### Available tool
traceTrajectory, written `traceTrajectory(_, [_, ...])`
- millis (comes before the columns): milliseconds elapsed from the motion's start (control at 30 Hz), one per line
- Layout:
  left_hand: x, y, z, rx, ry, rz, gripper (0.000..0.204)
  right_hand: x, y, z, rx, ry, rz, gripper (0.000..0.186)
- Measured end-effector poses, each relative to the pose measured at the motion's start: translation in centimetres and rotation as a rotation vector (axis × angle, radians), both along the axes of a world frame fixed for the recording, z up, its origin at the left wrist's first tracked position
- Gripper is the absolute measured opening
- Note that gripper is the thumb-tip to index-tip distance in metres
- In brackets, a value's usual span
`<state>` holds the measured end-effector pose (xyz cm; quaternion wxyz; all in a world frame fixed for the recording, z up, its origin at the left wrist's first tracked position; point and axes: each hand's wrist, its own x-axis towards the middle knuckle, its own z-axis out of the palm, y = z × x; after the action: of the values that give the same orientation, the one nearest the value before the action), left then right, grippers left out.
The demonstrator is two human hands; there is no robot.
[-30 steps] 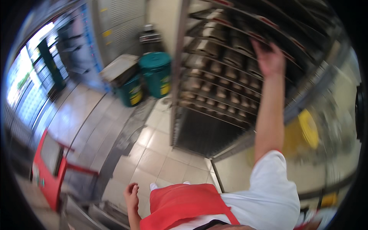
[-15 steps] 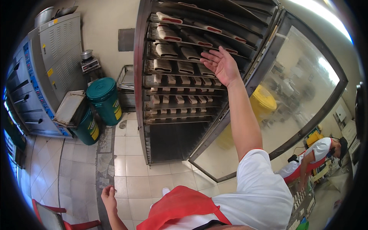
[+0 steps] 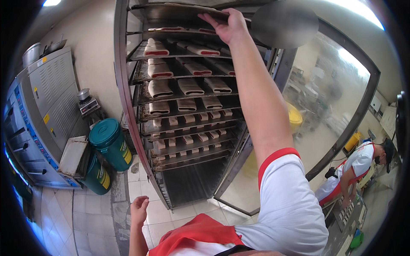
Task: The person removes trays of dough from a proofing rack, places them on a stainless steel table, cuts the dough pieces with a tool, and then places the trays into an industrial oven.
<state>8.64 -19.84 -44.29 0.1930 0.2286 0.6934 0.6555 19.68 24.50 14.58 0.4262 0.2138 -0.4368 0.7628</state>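
Your right hand (image 3: 228,26) is raised high and grips the front edge of the top tray (image 3: 179,9) in the tall metal rack (image 3: 128,106); the fingers curl over the rim and the thumb seems to press from below, though the angle makes this hard to confirm. That tray sits in the highest slot of the rack, above all the others, with its front edge sticking a little out of the frame.

Your left hand (image 3: 139,210) hangs low near the tiled floor, fingers loosely spread and holding nothing, well apart from the rack.

Under the top tray, several shelves carry rolled dough pieces with red filling (image 3: 154,48), and the lower shelves hold smaller pieces (image 3: 188,139). The glass door (image 3: 324,111) of the rack chamber stands open at your right.

At the left of the rack you see two green bins with lids (image 3: 109,143), a flat metal tray (image 3: 72,155) leaning across one of them, and a big steel oven cabinet (image 3: 47,106) by the wall. At far right, another person in a white and red shirt (image 3: 356,164) bends over a counter.
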Motion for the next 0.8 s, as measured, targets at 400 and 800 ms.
traceTrajectory(400, [-2.3, 5.5, 3.8, 0.011, -0.074, -0.657, 0.027, 11.8, -10.0, -2.3, 0.136, 0.100, -0.196, 0.044])
traceTrajectory(800, [3.7, 8.6, 27.2, 0.720, -0.969, -1.550, 0.088, 29.5, -36.8, -33.0, -0.311, 0.118, -0.988, 0.063])
